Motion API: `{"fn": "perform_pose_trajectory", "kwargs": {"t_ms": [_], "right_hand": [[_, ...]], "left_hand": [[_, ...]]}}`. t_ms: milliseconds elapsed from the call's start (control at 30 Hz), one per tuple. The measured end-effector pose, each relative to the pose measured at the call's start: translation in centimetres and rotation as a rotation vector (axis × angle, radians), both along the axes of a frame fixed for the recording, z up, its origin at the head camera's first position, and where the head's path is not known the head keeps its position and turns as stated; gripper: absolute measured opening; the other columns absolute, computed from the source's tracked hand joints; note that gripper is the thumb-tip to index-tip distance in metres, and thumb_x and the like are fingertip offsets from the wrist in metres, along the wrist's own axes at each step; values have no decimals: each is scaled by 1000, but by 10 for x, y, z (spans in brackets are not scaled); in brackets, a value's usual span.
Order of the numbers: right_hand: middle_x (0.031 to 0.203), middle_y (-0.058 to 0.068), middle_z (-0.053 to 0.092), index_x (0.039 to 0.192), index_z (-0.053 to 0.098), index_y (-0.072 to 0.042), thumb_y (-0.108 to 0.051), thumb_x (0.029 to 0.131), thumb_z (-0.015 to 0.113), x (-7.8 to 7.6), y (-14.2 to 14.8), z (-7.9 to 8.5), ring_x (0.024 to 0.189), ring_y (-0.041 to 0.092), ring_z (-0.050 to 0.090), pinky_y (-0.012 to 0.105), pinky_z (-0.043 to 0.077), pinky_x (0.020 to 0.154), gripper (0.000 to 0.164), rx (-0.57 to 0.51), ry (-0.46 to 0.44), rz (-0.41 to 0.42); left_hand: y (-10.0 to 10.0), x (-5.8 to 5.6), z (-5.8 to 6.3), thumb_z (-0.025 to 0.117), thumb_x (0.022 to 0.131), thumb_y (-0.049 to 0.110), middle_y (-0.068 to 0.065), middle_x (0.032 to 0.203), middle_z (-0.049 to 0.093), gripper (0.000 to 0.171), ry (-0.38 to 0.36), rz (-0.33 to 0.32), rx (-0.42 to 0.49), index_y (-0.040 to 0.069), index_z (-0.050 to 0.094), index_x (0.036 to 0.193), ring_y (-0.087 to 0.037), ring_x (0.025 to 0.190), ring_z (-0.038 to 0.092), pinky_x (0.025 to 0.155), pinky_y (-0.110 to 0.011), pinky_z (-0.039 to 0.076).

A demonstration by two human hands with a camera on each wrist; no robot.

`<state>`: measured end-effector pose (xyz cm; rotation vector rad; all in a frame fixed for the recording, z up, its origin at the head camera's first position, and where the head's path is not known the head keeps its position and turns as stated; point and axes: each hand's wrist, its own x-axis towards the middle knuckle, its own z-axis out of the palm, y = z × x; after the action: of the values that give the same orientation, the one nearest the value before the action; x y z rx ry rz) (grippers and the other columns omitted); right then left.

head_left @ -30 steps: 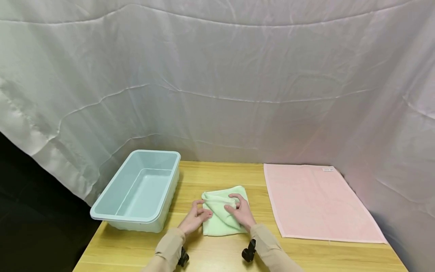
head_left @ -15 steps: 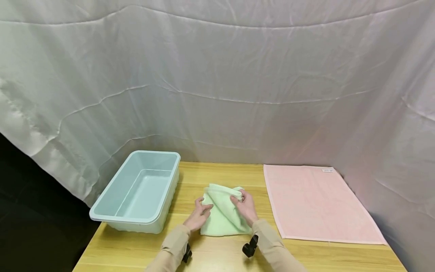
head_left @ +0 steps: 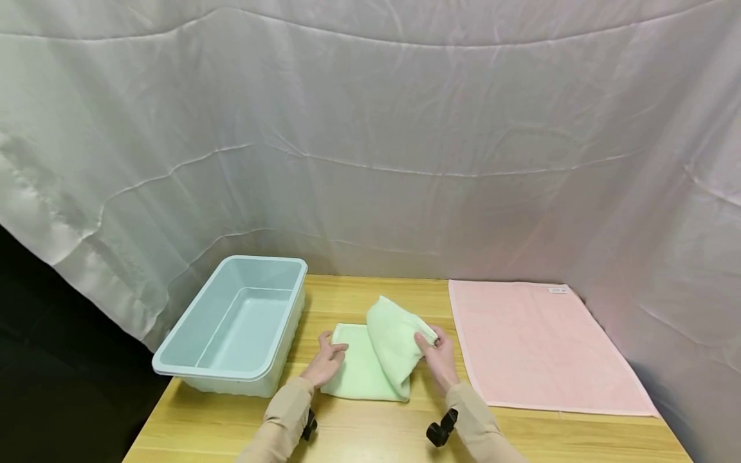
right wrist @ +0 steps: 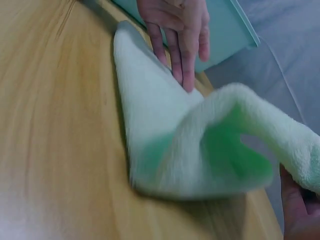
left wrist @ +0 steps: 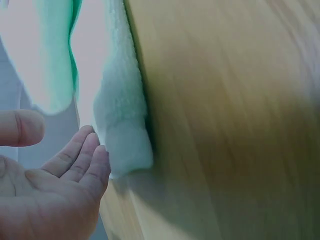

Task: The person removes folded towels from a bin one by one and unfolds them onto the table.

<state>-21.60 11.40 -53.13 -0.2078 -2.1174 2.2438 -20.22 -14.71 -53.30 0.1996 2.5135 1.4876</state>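
Note:
A pale green towel (head_left: 361, 370) lies folded on the wooden table, its right part lifted and curving up. My right hand (head_left: 438, 359) pinches the raised edge between thumb and fingers; the right wrist view catches only part of this hand (right wrist: 300, 212) at its lower right. At the towel's left side rests my left hand (head_left: 326, 362), fingers fairly straight. In the left wrist view the left fingertips (left wrist: 97, 155) touch the edge of the towel (left wrist: 122, 115), and the thumb stands apart from it.
To the left stands a light blue plastic tub (head_left: 231, 374) with nothing inside. A pink towel (head_left: 544, 347) lies flat at the right. Grey curtain (head_left: 370, 141) hangs behind the table (head_left: 370, 437).
My right hand has drawn the green towel's upper layer up and to the right, opening part of the fold. The left hand has shifted slightly left along with the towel's left edge.

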Motion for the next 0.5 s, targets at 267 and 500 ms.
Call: {"fn": "perform_pose_trajectory", "kwargs": {"t_ms": [267, 500], "right_hand": [[93, -3, 64, 133, 51, 9, -6, 98, 63, 13, 21, -7, 73, 3, 63, 19, 55, 62, 40, -9, -36, -49], [89, -5, 65, 127, 54, 9, -7, 96, 65, 22, 38, -15, 71, 0, 60, 17, 52, 62, 36, 56, -55, -125]], "left_hand": [[-17, -3, 2, 40, 105, 6, -35, 139, 53, 60, 4, 57, 13, -15, 2, 147, -52, 129, 51, 108, -62, 42], [-26, -1, 3, 40, 104, 5, -36, 140, 52, 61, -4, 91, 9, -14, 2, 147, -52, 128, 51, 108, -61, 43]]}}
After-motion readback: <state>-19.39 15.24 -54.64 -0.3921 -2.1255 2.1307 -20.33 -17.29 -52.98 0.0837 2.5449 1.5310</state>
